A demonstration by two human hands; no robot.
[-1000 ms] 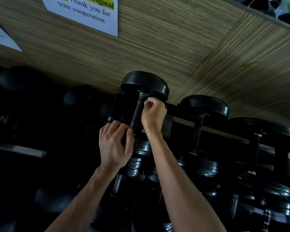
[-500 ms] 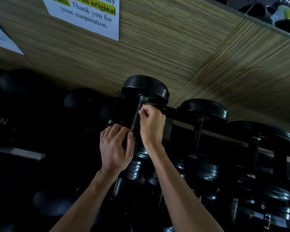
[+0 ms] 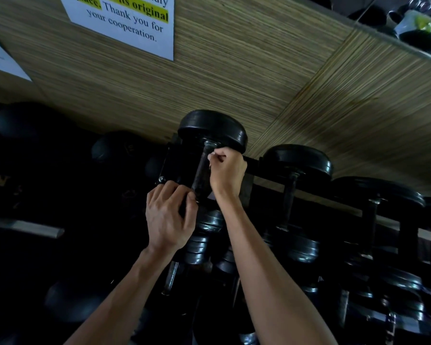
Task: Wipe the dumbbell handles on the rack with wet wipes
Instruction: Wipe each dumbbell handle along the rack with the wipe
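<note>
A black dumbbell (image 3: 212,130) lies on the top rail of the rack (image 3: 254,170), its dark handle (image 3: 201,170) running toward me. My right hand (image 3: 228,174) is curled in a fist against the right side of the handle's upper part, fingertips pinched near the collar. The wet wipe is hidden inside that fist. My left hand (image 3: 168,215) grips the near end of the same dumbbell, where the handle meets the near head, fingers wrapped over it.
More black dumbbells (image 3: 297,161) sit in a row to the right, and others (image 3: 296,245) fill the lower tiers. A wood-grain wall (image 3: 234,70) with a printed notice (image 3: 127,21) stands behind. The left side is dark, with round weights (image 3: 120,148) barely showing.
My right fist slid a little down the handle and is now back up near the collar. My left hand kept its grip on the near end.
</note>
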